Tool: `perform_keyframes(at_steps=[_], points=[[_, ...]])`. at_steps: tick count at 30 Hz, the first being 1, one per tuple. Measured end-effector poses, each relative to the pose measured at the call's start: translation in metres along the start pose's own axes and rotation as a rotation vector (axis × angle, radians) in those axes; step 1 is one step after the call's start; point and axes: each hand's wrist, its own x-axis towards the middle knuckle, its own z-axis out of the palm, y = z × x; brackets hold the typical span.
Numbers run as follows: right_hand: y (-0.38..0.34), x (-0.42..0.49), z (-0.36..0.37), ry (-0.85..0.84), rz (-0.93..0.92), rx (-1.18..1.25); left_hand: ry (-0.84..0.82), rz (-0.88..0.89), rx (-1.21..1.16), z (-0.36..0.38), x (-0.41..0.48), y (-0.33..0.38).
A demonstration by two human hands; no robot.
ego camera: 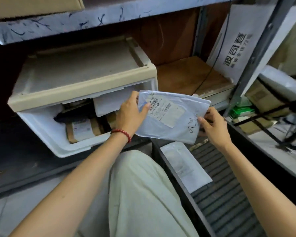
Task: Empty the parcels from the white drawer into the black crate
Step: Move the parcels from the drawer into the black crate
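Both hands hold a white padded parcel (176, 122) with a shipping label and handwriting, in the air between the drawer and the crate. My left hand (130, 115) grips its left edge, thumb on the label. My right hand (214, 125) pinches its right edge. The white drawer (46, 132) stands pulled out from a cream cabinet on the left, and inside it lie a brown labelled parcel (80, 130) and a white parcel (108, 105). The black crate (178, 182) sits at lower right with one white parcel (184, 166) flat on its ribbed floor.
The cream cabinet top (82, 69) sits under a metal shelf. My knee in pale trousers (143, 194) is between drawer and crate. A white printed bag (236, 47) leans on the wooden shelf at right. Strapped boxes (266, 98) stand beyond a metal upright.
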Motion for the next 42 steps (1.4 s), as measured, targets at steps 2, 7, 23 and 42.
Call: perform_keyframes(at_steps=[2, 7, 23, 42], points=[[0.031, -0.008, -0.02, 0.055, 0.099, -0.017, -0.052, 0.02, -0.018, 0.035, -0.001, 0.011], [0.105, -0.038, -0.05, 0.231, 0.469, 0.073, -0.205, 0.141, 0.161, 0.106, -0.022, 0.011], [0.212, -0.036, -0.014, 0.513, 1.111, 0.324, -0.546, 0.218, 0.356, 0.157, -0.022, -0.026], [0.174, -0.035, 0.009, -0.011, 0.702, -0.31, -0.445, 0.197, 0.516, 0.136, -0.022, -0.04]])
